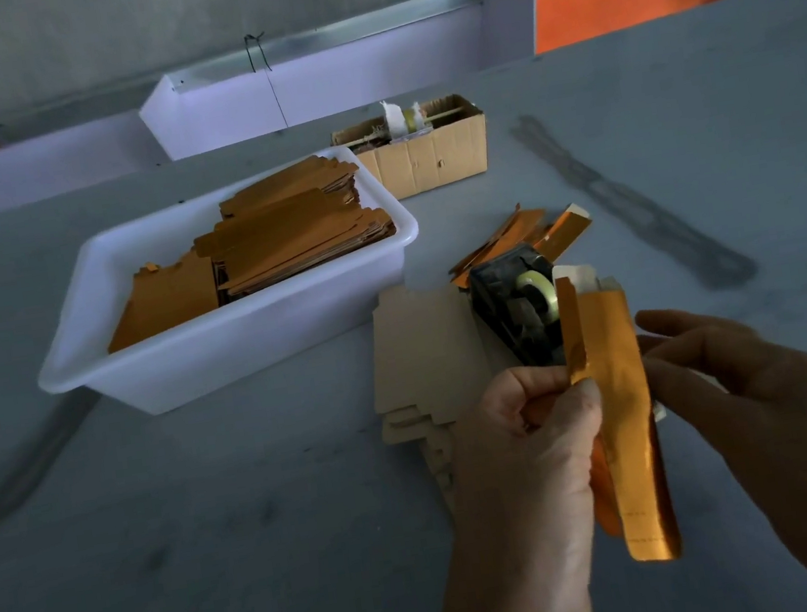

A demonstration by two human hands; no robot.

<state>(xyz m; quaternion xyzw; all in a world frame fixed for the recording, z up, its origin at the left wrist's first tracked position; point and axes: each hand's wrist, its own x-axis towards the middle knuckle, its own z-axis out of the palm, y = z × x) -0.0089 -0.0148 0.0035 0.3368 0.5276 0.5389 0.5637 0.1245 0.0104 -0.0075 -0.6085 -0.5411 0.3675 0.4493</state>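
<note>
A long, narrow box of gold-orange card [623, 409] stands nearly upright in front of me, partly folded, with white flaps at its top. My left hand [530, 448] grips its left edge, thumb pressed on a folded side flap. My right hand [768, 405] is just right of it, fingers loosely spread; its fingertips reach the box's right edge from behind, contact unclear. Behind the box sits a black tape dispenser [516, 310] with a roll of clear tape.
A stack of flat card blanks [424, 354], plain side up, lies under the dispenser. A white plastic tub [221, 352] at the left holds several flat gold blanks. Folded gold boxes [526, 231] lie behind the dispenser. A cardboard box [427, 157] and white troughs stand farther back.
</note>
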